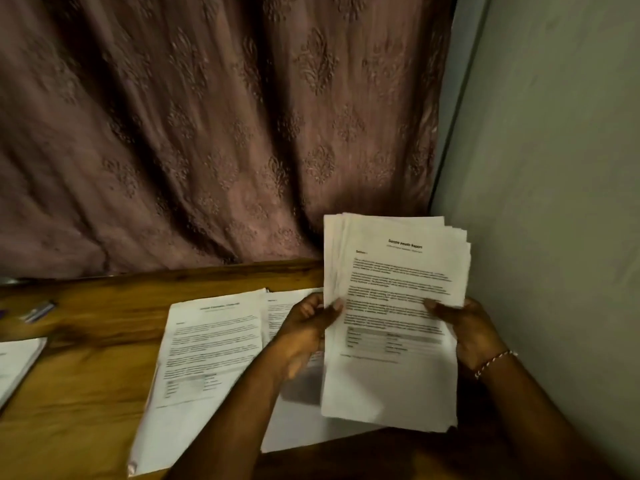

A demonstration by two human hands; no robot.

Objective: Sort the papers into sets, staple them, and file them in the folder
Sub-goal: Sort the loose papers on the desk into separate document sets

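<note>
Head view, one frame.

Held stack of papers (391, 317): white printed sheets, right of centre, raised off the table and tilted toward the camera; edges fanned unevenly at the top; top sheet headed with a bold title, body text and a small table (wording mostly too blurred to read).

Left hand (308, 327): closed on the stack's left edge, thumb on the front, fingers behind.

Right hand (464, 327): closed on the right edge, thumb across the top sheet; a thin beaded bracelet (495, 363) at the wrist.

Flat pile of papers (207, 358): lower centre, lying on the table, soft curled corner at bottom left. A second pile (277, 310) just beside it, partly behind the left hand.

Further sheets (17, 365): left edge.

Table (86, 393): glossy brown wood grain.

Curtain (207, 116): upper frame, mauve embossed fabric in folds.

Wall (554, 150): right, plain pale green.
</note>
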